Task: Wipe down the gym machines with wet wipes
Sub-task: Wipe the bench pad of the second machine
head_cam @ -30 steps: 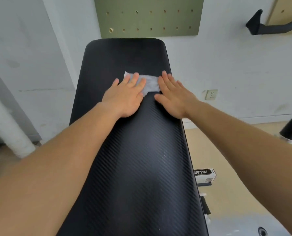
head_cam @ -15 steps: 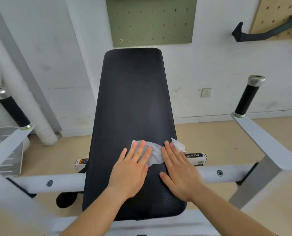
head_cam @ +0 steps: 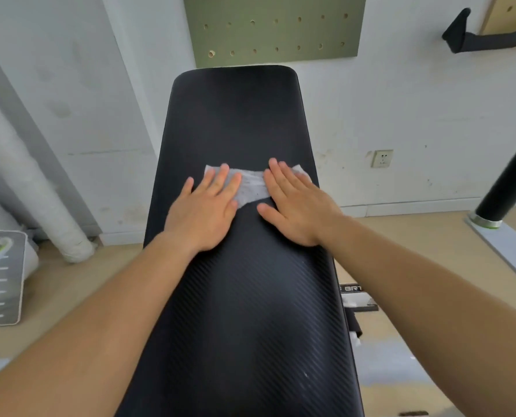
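Green pegboard (head_cam: 274, 25) on white wall (head_cam: 401, 100), wall socket (head_cam: 382, 158) low right, white pipe (head_cam: 31, 191) at left, tan floor (head_cam: 55, 275).

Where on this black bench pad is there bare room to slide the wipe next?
Bare bench pad lies beyond the wipe, up to its rounded far edge below the green pegboard. Another bare stretch runs from the hands back toward the camera. The middle band is crowded: left hand and right hand press flat on the wipe, side by side.
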The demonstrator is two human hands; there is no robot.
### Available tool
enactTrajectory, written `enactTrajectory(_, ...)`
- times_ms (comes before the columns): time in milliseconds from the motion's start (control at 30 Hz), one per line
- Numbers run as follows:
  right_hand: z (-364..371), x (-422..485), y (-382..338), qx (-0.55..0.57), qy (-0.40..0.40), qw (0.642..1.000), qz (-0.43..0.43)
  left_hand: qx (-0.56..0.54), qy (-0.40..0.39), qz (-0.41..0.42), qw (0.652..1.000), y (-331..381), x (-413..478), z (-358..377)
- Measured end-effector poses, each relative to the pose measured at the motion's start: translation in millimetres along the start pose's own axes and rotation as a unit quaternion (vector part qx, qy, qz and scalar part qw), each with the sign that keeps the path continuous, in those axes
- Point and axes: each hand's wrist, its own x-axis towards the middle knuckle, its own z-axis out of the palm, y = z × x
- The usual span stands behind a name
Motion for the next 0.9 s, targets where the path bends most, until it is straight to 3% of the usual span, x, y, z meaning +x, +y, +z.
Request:
enactTrajectory(133, -6.2, 42.3, 4.1, 0.011, 0.017, 1.0, 0.022, -0.018, 0.002, -0.016, 1.0, -16.4, 36.7, -5.3)
enactTrajectory(233, 0.3, 19.5, -7.7, 0.027, 0.005, 1.0, 0.013, -0.026, 0.01, -0.011, 1.0, -8.4, 18.6, 0.2)
enactTrajectory(700, 47.9, -208.6, -129.2, 0.073, -0.062, 0.994, -0.058, -0.114, -0.001, -0.006, 0.994, 53.4, -237.5, 58.8)
enactTrajectory(800, 49.9, -218.5, -125.9, 0.106, -0.037, 0.991, -0.079, -0.139, 0.035, 0.017, 0.99, 50.4, -254.6, 52.1)
enactTrajectory(900, 54.2, -218.9, -122.2, 0.148, 0.057, 0.985, -0.074, -0.202, 0.118, -0.027, 0.972, 47.3, -259.3, 49.3)
